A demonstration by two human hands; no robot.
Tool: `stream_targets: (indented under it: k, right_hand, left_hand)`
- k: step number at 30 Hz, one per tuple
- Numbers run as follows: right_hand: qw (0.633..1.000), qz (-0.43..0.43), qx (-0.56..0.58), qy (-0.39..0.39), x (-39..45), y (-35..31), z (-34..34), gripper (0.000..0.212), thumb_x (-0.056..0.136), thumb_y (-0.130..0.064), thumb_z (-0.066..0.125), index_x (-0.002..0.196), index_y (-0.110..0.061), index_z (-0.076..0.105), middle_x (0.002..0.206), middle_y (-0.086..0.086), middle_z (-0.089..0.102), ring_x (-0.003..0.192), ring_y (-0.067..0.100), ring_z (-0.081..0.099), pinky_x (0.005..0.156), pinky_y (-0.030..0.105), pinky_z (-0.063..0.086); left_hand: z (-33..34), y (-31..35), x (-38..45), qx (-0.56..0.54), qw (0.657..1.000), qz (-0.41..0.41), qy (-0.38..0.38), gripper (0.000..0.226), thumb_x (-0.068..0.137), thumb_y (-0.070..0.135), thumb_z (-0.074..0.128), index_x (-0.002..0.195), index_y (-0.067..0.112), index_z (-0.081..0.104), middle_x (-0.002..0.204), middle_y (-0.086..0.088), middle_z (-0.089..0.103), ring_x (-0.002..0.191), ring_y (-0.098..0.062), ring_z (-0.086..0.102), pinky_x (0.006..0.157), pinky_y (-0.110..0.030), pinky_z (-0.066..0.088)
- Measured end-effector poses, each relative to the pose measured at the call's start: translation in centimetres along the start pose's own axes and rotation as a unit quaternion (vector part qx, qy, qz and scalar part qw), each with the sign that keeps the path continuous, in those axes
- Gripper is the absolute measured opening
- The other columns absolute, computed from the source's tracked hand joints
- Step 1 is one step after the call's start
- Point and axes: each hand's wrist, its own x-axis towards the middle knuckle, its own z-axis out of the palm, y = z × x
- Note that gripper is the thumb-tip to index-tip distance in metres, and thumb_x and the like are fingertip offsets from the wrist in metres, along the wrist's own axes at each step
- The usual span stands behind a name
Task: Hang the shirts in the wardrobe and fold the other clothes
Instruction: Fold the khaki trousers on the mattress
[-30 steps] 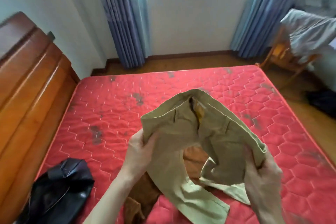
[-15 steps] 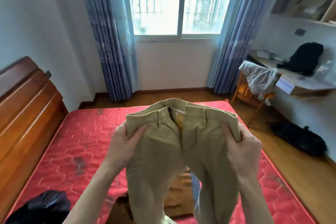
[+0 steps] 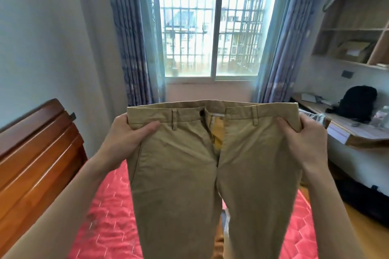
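Observation:
I hold a pair of khaki trousers (image 3: 185,174) up in front of me, spread flat by the waistband, fly open, legs hanging down over the bed. My left hand (image 3: 128,134) grips the left end of the waistband, thumb lying across the front. My right hand (image 3: 299,139) grips the right end in the same way. A strip of brown garment (image 3: 219,244) shows between the trouser legs at the bottom; the rest of it is hidden.
A red quilted mattress (image 3: 109,227) lies below, with a wooden headboard (image 3: 35,164) on the left. The window (image 3: 210,33) with blue curtains is straight ahead. On the right, a desk (image 3: 345,130) carries a black bag (image 3: 357,105), under wall shelves (image 3: 355,33).
Both hands rose and moved apart, pulling the bunched waistband out flat. The view tilted up from the bed toward the window, and the dark garment at lower left left the frame.

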Motion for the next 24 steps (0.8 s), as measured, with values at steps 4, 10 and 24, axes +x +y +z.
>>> stream_targets:
  k: [4, 10, 24]
  right_hand:
    - [0.997, -0.017, -0.018, 0.069, -1.9, -2.1, 1.8, 0.02, 0.097, -0.041, 0.068, 0.089, -0.022, 0.067, 0.075, 0.002, 0.068, 0.074, 0.032, 0.065, 0.07, 0.048, 0.054]
    - [0.995, -0.063, -0.024, 0.071, -8.4, -5.8, 6.7, 0.013, 0.097, -0.028, 0.068, 0.093, -0.015, 0.067, 0.066, 0.011, 0.066, 0.062, 0.038, 0.063, 0.056, 0.035, 0.039]
    - [0.966, -0.034, 0.221, -0.13, -14.3, -9.5, 10.7, 0.063, 0.1, -0.07, 0.02, 0.158, -0.047, 0.028, 0.158, -0.038, 0.027, 0.152, -0.001, 0.018, 0.111, 0.017, 0.03]
  left_hand:
    - [2.6, 1.2, -0.8, -0.016, 0.999, 0.026, 0.036, 0.011, 0.087, 0.009, 0.081, 0.096, 0.015, 0.078, 0.091, 0.007, 0.081, 0.088, -0.012, 0.077, 0.073, -0.021, 0.061]
    - [7.9, -0.4, -3.4, 0.025, 0.995, 0.094, -0.006, 0.008, 0.09, 0.012, 0.079, 0.095, 0.018, 0.076, 0.088, 0.01, 0.078, 0.084, -0.004, 0.073, 0.076, -0.018, 0.055]
    - [10.5, -0.2, -4.3, -0.113, 0.989, 0.003, -0.097, 0.027, 0.111, 0.011, 0.043, 0.092, 0.013, 0.063, 0.084, 0.006, 0.066, 0.083, -0.005, 0.062, 0.08, -0.024, 0.051]
